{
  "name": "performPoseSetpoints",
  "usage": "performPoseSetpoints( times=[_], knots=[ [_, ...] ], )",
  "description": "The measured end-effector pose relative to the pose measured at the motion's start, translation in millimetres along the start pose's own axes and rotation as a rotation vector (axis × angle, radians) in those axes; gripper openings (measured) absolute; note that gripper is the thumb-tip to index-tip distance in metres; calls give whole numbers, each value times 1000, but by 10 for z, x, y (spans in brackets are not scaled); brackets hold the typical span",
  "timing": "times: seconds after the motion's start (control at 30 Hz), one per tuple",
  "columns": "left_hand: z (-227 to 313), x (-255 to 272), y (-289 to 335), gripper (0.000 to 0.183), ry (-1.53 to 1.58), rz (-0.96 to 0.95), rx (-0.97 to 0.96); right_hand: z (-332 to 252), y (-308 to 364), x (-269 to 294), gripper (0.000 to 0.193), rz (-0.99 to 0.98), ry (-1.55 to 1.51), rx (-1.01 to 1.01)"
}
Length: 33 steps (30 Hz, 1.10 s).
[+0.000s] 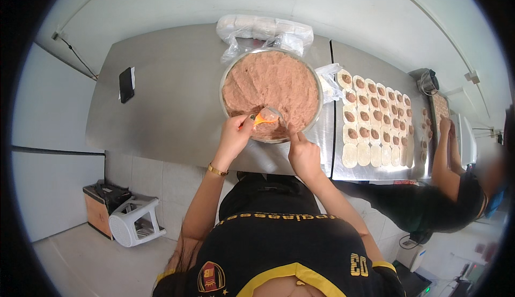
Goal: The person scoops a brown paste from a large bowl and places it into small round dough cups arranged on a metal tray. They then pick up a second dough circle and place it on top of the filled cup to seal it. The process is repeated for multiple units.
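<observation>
A wide round metal bowl [221, 90] on the steel table is filled with pinkish ground meat [273, 79]. My left hand [236, 136] is closed around an orange-handled scoop [266, 117] at the bowl's near side, with some meat at its head. My right hand [303, 155] is closed at the near right rim, its fingers pointing into the meat beside the scoop. A thin dark shape runs from those fingers toward the scoop, but its kind cannot be made out.
The steel table [161, 82] holds a black phone [126, 85] and plastic-wrapped packages [265, 28]. Rows of dough wrappers [350, 155], most topped with meat, lie to the right. A co-worker [445, 189] works at a tray [441, 106]. A white stool [138, 222] stands low left.
</observation>
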<state>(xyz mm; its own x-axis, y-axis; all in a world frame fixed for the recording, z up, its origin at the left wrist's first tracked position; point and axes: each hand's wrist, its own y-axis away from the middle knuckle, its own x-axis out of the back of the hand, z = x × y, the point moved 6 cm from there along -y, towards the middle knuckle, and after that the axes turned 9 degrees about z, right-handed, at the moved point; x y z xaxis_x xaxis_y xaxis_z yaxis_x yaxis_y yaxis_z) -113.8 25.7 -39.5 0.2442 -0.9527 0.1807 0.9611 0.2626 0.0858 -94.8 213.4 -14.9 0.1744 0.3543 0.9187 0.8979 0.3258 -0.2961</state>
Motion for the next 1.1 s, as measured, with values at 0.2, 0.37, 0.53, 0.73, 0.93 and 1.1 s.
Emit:
performPoseSetpoints(
  times=[0.2, 0.37, 0.53, 0.73, 0.93, 1.1],
  knots=[
    [356, 150, -55, 25, -173, 95, -232, 201, -173, 216, 34, 59, -243, -114],
    [492, 58, 36, 18, -370, 128, -400, 117, -219, 525, 28, 113, -195, -136],
    [527, -18, 56, 18, -411, 161, -493, 20, -184, 455, 33, 106, -98, -68],
    [531, -8, 76, 17, -470, 165, -511, -26, -197, 456, 39, 36, 57, 103],
    [642, -62, 100, 16, -535, 158, -572, -3, -312, 572, 42, -38, 164, 259],
    [718, -64, 112, 15, -545, 198, -632, -15, -374, 675, 43, -39, 161, 280]
  ],
)
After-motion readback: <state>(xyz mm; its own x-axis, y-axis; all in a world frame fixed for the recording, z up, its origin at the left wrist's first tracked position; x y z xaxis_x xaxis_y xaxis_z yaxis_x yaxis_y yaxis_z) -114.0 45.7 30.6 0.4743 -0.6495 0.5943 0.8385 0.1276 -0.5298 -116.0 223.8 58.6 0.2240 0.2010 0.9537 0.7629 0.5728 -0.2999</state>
